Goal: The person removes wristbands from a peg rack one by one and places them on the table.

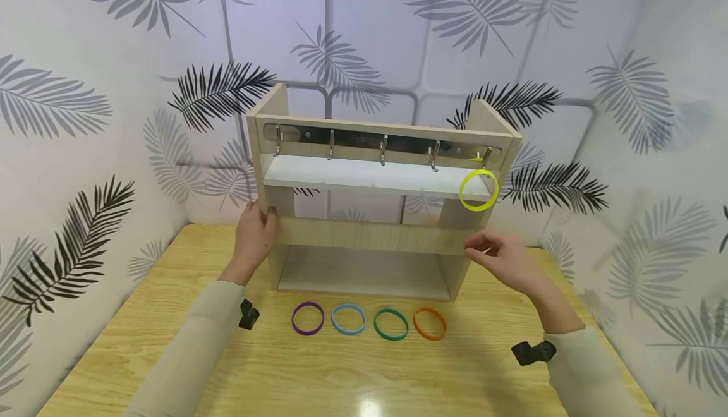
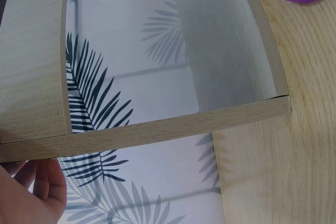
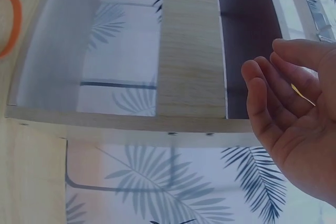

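Note:
A small wooden shelf [image 1: 364,235] with a strip of metal hooks [image 1: 383,150] stands upright on the table. My left hand [image 1: 254,234] grips its left side panel, thumb toward the front; in the left wrist view part of that hand [image 2: 37,192] lies beyond the frame. A yellow wristband [image 1: 462,197] hangs from the rightmost hook. Below it, near the right panel, my right hand [image 1: 503,260] holds nothing, its fingers loosely bent. On the table before the shelf lie a purple wristband [image 1: 294,321], a light blue one [image 1: 333,323], a green one [image 1: 376,326] and an orange one [image 1: 417,325], in a row.
The light wood table [image 1: 318,379] reaches back to walls covered in leaf-patterned paper [image 1: 375,25]. Side walls stand close on both sides. Below the hooks, a white shelf board [image 1: 352,174] spans the unit, with an open compartment at the bottom.

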`<action>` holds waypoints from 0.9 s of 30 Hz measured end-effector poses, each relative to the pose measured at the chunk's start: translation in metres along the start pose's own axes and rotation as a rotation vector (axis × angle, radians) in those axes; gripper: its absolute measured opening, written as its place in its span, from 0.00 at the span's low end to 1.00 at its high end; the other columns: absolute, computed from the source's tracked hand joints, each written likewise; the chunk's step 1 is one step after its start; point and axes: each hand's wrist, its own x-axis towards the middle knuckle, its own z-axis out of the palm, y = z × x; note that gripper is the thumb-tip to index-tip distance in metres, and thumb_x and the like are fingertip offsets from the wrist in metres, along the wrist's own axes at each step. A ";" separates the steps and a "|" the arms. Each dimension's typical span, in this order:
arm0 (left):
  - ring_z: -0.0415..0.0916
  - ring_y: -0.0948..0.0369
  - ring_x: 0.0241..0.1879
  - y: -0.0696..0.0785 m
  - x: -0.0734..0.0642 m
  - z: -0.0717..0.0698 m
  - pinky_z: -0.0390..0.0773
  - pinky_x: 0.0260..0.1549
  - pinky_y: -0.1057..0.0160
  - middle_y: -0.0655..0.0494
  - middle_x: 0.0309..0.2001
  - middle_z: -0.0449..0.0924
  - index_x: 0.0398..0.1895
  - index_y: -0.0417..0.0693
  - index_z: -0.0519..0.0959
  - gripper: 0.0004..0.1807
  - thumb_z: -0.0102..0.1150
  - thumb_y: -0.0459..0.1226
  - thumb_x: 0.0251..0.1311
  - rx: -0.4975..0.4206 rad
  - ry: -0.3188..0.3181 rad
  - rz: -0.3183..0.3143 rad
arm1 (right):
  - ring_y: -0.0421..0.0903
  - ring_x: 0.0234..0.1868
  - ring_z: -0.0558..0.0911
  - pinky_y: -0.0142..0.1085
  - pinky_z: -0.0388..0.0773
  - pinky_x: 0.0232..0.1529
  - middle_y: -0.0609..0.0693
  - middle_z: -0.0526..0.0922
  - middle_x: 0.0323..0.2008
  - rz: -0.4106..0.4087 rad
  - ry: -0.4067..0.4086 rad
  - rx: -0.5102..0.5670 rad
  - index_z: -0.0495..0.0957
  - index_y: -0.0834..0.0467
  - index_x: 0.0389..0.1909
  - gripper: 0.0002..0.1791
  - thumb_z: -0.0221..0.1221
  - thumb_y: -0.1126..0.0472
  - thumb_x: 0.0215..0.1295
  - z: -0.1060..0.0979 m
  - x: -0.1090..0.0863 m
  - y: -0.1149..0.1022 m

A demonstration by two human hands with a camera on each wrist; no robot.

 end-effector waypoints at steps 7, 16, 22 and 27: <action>0.72 0.40 0.42 -0.001 0.000 0.001 0.71 0.39 0.42 0.33 0.45 0.72 0.55 0.27 0.69 0.22 0.41 0.38 0.69 -0.003 0.005 0.005 | 0.43 0.30 0.79 0.31 0.75 0.29 0.53 0.83 0.34 -0.014 0.110 -0.036 0.80 0.63 0.39 0.07 0.61 0.65 0.62 -0.017 0.001 -0.003; 0.72 0.40 0.42 -0.002 0.000 0.002 0.71 0.39 0.42 0.33 0.45 0.72 0.56 0.27 0.69 0.22 0.41 0.38 0.69 -0.003 0.019 0.022 | 0.40 0.28 0.79 0.27 0.74 0.26 0.55 0.82 0.33 -0.038 0.237 -0.054 0.80 0.64 0.38 0.07 0.61 0.64 0.62 -0.038 0.004 -0.009; 0.72 0.39 0.45 -0.003 -0.001 0.002 0.71 0.41 0.41 0.33 0.46 0.72 0.57 0.28 0.68 0.22 0.41 0.38 0.69 -0.002 0.021 0.026 | 0.40 0.28 0.79 0.28 0.74 0.25 0.53 0.81 0.34 0.011 0.260 -0.063 0.80 0.62 0.40 0.10 0.60 0.59 0.64 -0.047 0.004 -0.012; 0.71 0.39 0.45 -0.003 0.000 0.002 0.70 0.42 0.40 0.32 0.46 0.72 0.57 0.27 0.68 0.22 0.41 0.37 0.68 -0.004 0.029 0.032 | 0.37 0.29 0.79 0.24 0.74 0.29 0.49 0.82 0.33 0.008 0.347 -0.045 0.80 0.63 0.41 0.11 0.61 0.60 0.63 -0.053 0.009 -0.011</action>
